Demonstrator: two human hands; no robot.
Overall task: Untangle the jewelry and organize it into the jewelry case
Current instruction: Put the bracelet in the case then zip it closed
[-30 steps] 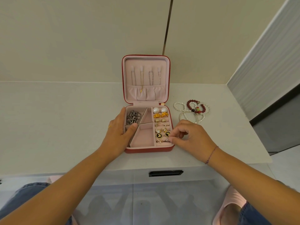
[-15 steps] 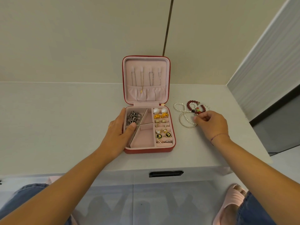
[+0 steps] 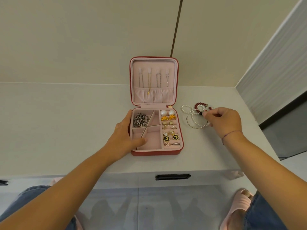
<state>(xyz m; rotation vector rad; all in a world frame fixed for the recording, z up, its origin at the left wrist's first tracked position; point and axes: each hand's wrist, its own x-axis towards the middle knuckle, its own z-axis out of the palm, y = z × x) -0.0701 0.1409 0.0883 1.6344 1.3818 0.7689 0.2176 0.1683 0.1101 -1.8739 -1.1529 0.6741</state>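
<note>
Two hands are seen at a white tabletop [image 3: 66,123].

Jewelry case [image 3: 156,153]: red outside, pink lined, set open near the middle of the top, lid upright at the back. Four fine chains [image 3: 149,80] are hung inside the lid, their ends tucked into a gathered pocket [image 3: 159,97].

Tray contents:
- A dark metal chain [image 3: 140,121] is heaped in the upper left compartment.
- The lower left compartment is occupied only by a thumb.
- The right column is filled in rows, from the back: pearl studs [image 3: 167,112], gold flower earrings [image 3: 168,117], cross earrings [image 3: 168,126], black round studs [image 3: 171,138].
- Small pieces at the front are too fine to be told.

Left hand [image 3: 123,135]: laid against the case's left wall, fingers straight along the outside, thumb stretched over the rim into the lower left compartment. Nothing is clasped. A thin ring is worn on one finger.

Bracelet tangle [image 3: 194,117]: left on the tabletop just right of the case, apart from it. White pearl loops, a red bead loop and a silvery strand are crossed over one another.

Right hand [image 3: 222,120]: fingers curled, tips pinched together on the beads at the tangle's right side. A thread band [image 3: 231,134] is worn at the wrist.

Below the top, a black drawer handle [image 3: 172,177] is noted, and a pink slipper [image 3: 239,206] at lower right.
</note>
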